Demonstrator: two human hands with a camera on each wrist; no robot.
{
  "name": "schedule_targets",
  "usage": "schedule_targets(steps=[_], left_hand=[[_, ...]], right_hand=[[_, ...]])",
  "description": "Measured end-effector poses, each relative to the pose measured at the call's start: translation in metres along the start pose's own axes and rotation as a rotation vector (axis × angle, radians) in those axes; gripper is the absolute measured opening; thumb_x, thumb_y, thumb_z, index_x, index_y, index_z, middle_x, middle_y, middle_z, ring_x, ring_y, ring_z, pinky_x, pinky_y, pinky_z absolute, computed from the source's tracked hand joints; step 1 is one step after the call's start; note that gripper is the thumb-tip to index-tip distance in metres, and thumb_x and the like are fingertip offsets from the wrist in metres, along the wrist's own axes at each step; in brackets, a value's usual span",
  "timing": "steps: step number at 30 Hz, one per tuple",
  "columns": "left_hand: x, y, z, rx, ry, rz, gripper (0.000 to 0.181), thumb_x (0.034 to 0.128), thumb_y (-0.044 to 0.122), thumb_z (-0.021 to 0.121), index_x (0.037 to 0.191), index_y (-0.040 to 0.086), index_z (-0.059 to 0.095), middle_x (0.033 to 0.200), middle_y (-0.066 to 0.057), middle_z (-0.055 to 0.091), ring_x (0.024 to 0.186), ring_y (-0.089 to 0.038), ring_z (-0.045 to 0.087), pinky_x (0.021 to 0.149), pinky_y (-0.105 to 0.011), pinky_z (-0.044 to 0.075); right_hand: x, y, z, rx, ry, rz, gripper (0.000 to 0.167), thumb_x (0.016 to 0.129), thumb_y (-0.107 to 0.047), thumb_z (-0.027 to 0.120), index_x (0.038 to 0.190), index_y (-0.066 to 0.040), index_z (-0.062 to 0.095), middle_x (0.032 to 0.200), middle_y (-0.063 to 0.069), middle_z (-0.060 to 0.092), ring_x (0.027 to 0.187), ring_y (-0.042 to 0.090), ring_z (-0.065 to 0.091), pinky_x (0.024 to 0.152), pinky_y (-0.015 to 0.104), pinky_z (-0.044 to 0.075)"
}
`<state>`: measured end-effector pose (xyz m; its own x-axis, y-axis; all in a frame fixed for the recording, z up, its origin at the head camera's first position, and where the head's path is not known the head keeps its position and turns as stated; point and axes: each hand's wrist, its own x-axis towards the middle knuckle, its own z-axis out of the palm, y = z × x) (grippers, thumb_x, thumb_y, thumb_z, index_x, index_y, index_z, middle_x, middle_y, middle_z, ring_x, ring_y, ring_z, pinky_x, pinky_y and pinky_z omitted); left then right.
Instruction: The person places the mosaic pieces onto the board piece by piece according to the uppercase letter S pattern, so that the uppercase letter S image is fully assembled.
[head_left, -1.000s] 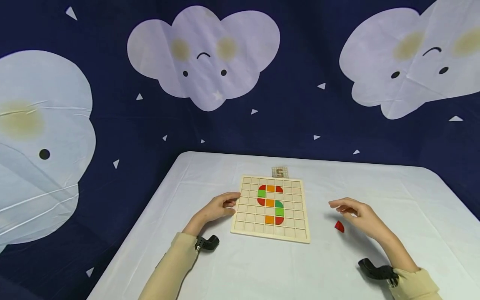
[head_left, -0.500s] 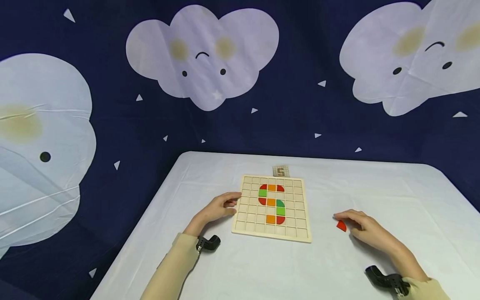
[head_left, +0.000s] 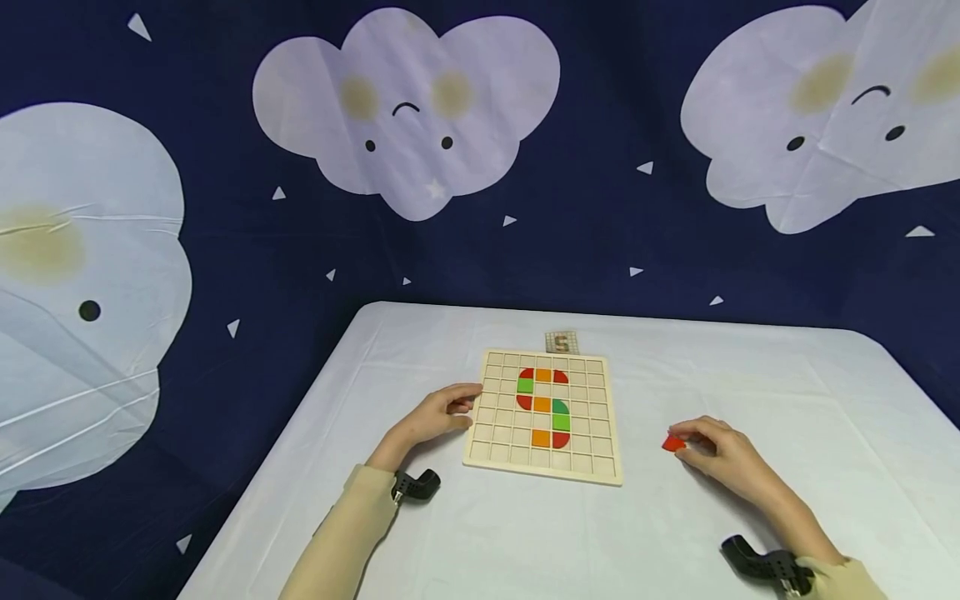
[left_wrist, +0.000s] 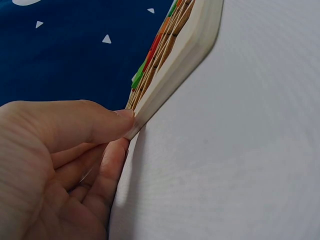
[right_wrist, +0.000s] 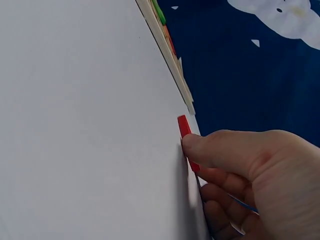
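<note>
My right hand [head_left: 723, 454] pinches a red quarter-round tile [head_left: 672, 443] between thumb and fingers, to the right of the board. In the right wrist view this red tile [right_wrist: 185, 127] shows edge-on under the thumb. My left hand [head_left: 435, 417] touches the left edge of the wooden grid board [head_left: 592, 467], its thumb and fingertips spaced along that side. The left wrist view has the thumb tip against the board's rim [left_wrist: 172, 70]. Red, orange and green tiles lie in the grid in an S shape, including an orange square [head_left: 541, 437].
A small pattern card [head_left: 562, 342] with an S on it lies just behind the board. Both stand on a white-covered table [head_left: 525, 542]. A dark blue cloth [head_left: 465, 258] with clouds hangs behind. Each wrist wears a black camera mount [head_left: 757, 562].
The right hand came down to the red quarter-round tile, took hold of it, and has shifted it slightly left. The left hand stays at the board's edge.
</note>
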<state>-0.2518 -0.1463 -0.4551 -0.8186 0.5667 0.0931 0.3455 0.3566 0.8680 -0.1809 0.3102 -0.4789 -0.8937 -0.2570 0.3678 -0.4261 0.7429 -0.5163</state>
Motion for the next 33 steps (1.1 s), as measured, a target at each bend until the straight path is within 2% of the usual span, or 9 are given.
schedule_targets(steps=[3, 7, 16, 19, 24, 29, 30, 32, 33], left_hand=[[0.003, -0.012, 0.001, 0.004, 0.007, -0.005, 0.056, 0.0835, -0.009, 0.062, 0.135, -0.011, 0.042, 0.136, -0.025, 0.044, 0.105, -0.033, 0.052, 0.095, -0.043, 0.044], [0.004, -0.016, 0.0, 0.0, 0.007, -0.007, 0.056, 0.0835, -0.006, 0.064, 0.136, -0.008, 0.044, 0.135, -0.021, 0.046, 0.104, -0.026, 0.053, 0.093, -0.036, 0.046], [0.003, -0.013, 0.0, -0.006, 0.002, 0.008, 0.056, 0.0839, -0.006, 0.064, 0.136, -0.008, 0.044, 0.135, -0.022, 0.046, 0.104, -0.028, 0.052, 0.094, -0.038, 0.045], [0.003, -0.013, -0.001, -0.004, 0.003, 0.005, 0.055, 0.0839, -0.006, 0.063, 0.136, -0.009, 0.044, 0.135, -0.022, 0.045, 0.105, -0.029, 0.052, 0.094, -0.039, 0.045], [0.002, -0.011, -0.001, 0.011, 0.008, 0.005, 0.055, 0.0839, -0.009, 0.061, 0.136, -0.012, 0.041, 0.136, -0.026, 0.043, 0.106, -0.034, 0.052, 0.094, -0.043, 0.044], [-0.002, 0.009, -0.003, -0.011, -0.02, 0.014, 0.054, 0.0837, -0.013, 0.058, 0.133, -0.018, 0.038, 0.135, -0.033, 0.04, 0.107, -0.043, 0.049, 0.095, -0.051, 0.041], [-0.004, 0.012, -0.004, -0.01, -0.02, 0.013, 0.053, 0.0836, -0.013, 0.058, 0.133, -0.018, 0.038, 0.134, -0.033, 0.04, 0.107, -0.043, 0.05, 0.095, -0.051, 0.041], [-0.004, 0.009, -0.003, 0.002, -0.013, 0.021, 0.053, 0.0838, -0.01, 0.06, 0.133, -0.016, 0.041, 0.134, -0.03, 0.043, 0.105, -0.035, 0.052, 0.095, -0.042, 0.044], [-0.003, 0.009, -0.003, 0.005, -0.011, 0.021, 0.054, 0.0837, -0.01, 0.061, 0.133, -0.016, 0.041, 0.134, -0.03, 0.043, 0.105, -0.035, 0.053, 0.095, -0.041, 0.044]], right_hand=[[0.0, -0.001, 0.003, 0.004, -0.002, -0.031, 0.036, 0.076, -0.011, 0.079, 0.11, -0.013, 0.07, 0.106, -0.001, 0.065, 0.097, 0.007, 0.055, 0.08, 0.007, 0.037], [0.001, -0.002, 0.005, -0.012, 0.013, -0.038, 0.036, 0.074, -0.009, 0.079, 0.109, -0.016, 0.072, 0.106, -0.001, 0.066, 0.098, 0.008, 0.055, 0.081, 0.007, 0.035], [0.002, 0.001, 0.008, -0.011, 0.147, -0.067, 0.034, 0.068, 0.003, 0.08, 0.1, -0.006, 0.071, 0.088, -0.001, 0.068, 0.074, 0.002, 0.06, 0.065, 0.007, 0.045], [0.004, -0.001, 0.006, -0.006, 0.162, -0.036, 0.03, 0.07, 0.0, 0.08, 0.098, -0.005, 0.071, 0.085, -0.001, 0.068, 0.071, 0.002, 0.061, 0.064, 0.007, 0.045], [0.011, -0.009, -0.004, -0.015, 0.163, 0.066, 0.026, 0.073, -0.009, 0.08, 0.097, -0.005, 0.072, 0.084, 0.002, 0.068, 0.069, -0.001, 0.059, 0.062, 0.009, 0.044], [0.023, -0.021, -0.012, -0.027, 0.185, 0.09, 0.025, 0.075, -0.013, 0.08, 0.098, -0.006, 0.072, 0.087, 0.003, 0.068, 0.07, 0.0, 0.059, 0.061, 0.012, 0.044], [0.026, -0.024, -0.013, -0.029, 0.187, 0.088, 0.025, 0.076, -0.014, 0.079, 0.099, -0.006, 0.072, 0.087, 0.003, 0.068, 0.07, 0.001, 0.06, 0.062, 0.013, 0.044], [0.032, -0.031, -0.013, -0.028, 0.192, 0.083, 0.025, 0.077, -0.015, 0.079, 0.099, -0.006, 0.072, 0.086, 0.002, 0.068, 0.071, 0.003, 0.061, 0.063, 0.015, 0.045], [0.036, -0.035, -0.013, -0.021, 0.19, 0.082, 0.025, 0.077, -0.016, 0.079, 0.099, -0.005, 0.072, 0.086, 0.002, 0.067, 0.071, 0.003, 0.061, 0.064, 0.015, 0.045]])
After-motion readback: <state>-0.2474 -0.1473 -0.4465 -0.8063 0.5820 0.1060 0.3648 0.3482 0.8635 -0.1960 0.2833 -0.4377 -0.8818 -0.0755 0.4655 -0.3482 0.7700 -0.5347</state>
